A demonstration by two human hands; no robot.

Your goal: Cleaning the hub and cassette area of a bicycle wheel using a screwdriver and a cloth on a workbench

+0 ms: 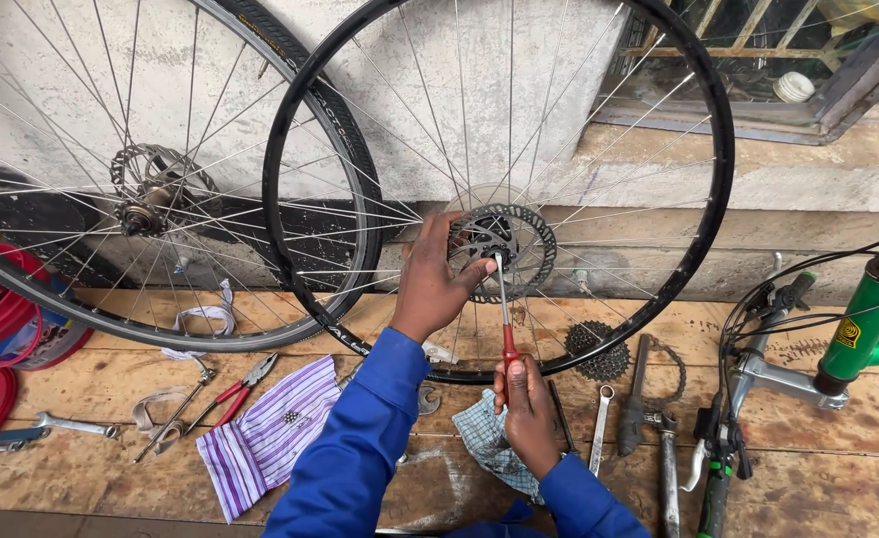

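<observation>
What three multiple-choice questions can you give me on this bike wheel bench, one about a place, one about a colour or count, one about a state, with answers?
1. Where does the striped cloth lie?
A. On the wooden bench, left of the blue sleeves
B. Draped over the green bike frame
C. Inside the red tub

2. What colour is the screwdriver handle?
A. Yellow
B. Red
C. Green

3. How does the bare rim wheel stand?
A. Flat on the bench
B. Mounted in the green frame
C. Upright, steadied at the brake disc

Answers:
1 A: the cloth is spread on the planks beside the pliers.
2 B: red shows above the right hand, which has the handle in its grip.
3 C: it stands on edge near the wall, the left hand on the hub.
</observation>
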